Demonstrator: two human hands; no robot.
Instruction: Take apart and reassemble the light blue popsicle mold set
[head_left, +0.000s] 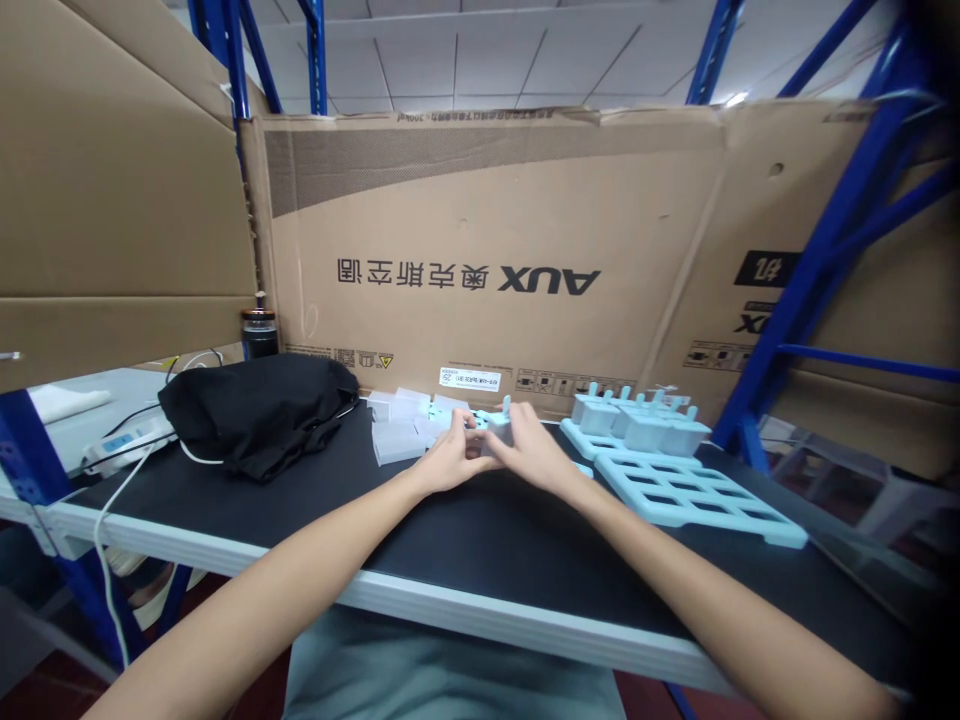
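Note:
Both hands meet at the middle of the black tabletop around an ice pop mold (pixel 501 430), a small pale cup with a light blue stick handle pointing up. My right hand (pixel 534 448) grips it from the right, thumb and fingers closed. From the left, my left hand (pixel 450 458) closes its fingers on the same mold, whose lower part they partly hide. Just beyond my left hand lie several translucent mold cups (pixel 399 440), with light blue pieces among them. To the right, capped ice pop molds (pixel 652 428) stand upright in a light blue rack.
A second light blue rack (pixel 697 495) lies flat at the right. Black cloth (pixel 259 410) is bunched at the left, near a white power strip (pixel 135 445) and cables. Cardboard (pixel 465 220) walls the back; blue shelf posts (pixel 795 280) rise at the sides.

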